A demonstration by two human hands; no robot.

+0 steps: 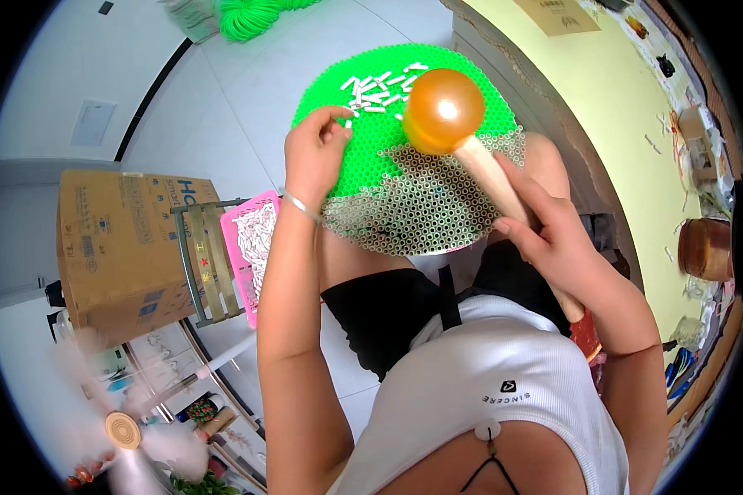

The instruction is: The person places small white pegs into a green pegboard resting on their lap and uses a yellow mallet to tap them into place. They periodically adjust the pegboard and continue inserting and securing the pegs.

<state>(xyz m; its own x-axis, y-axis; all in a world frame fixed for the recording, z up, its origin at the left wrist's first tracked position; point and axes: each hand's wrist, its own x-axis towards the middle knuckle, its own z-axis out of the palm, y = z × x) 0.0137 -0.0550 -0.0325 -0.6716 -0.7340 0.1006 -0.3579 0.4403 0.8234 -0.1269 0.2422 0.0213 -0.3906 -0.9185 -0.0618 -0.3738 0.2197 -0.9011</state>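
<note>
On my lap lies a rounded mat [351, 161] made of many short tubes standing side by side, bright green over the far part and pale with dark holes over the near part. Several loose small white sticks [376, 95] are scattered on its far side. My left hand [316, 157] is over the mat's left edge, thumb and finger pinched on a small white stick. My right hand [545, 223] is wrapped round the wooden handle of a mallet [443, 113]. The mallet's round, shiny orange head hangs over the mat's right half and hides part of it.
Left of my forearm, a pink basket [252, 247] full of white sticks rests on a small slatted stool [210, 260]. Behind it stands a large cardboard box [124, 247]. A fan [124, 431] is at lower left. A pale yellow table [627, 107] with clutter runs along the right.
</note>
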